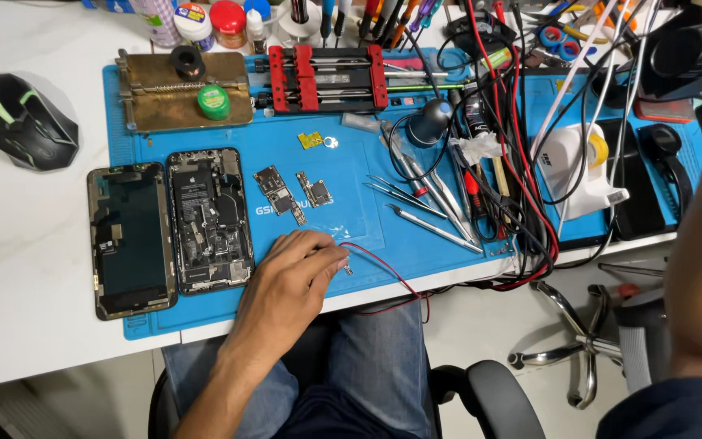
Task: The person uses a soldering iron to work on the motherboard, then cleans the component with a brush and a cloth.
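Nearby, tweezers [416, 199] flank the left hand [298, 272] pinching a red wire [379, 267]; other hand's grip unclear

Left hand [290, 272] rests on blue mat [351, 219]; fingers [331, 254] touch red wire [379, 268].

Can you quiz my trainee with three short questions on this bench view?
1. True or false: the left hand rests on the blue mat, fingertips by a red wire.
2. Which lies nearer the black mouse: the detached screen or the opened phone?
3. Multiple choice: the two small circuit boards lie A) on the screen, B) on the mat right of the opened phone, C) in the red clamp fixture.

Key: 1 true; 2 the detached screen; 3 B.
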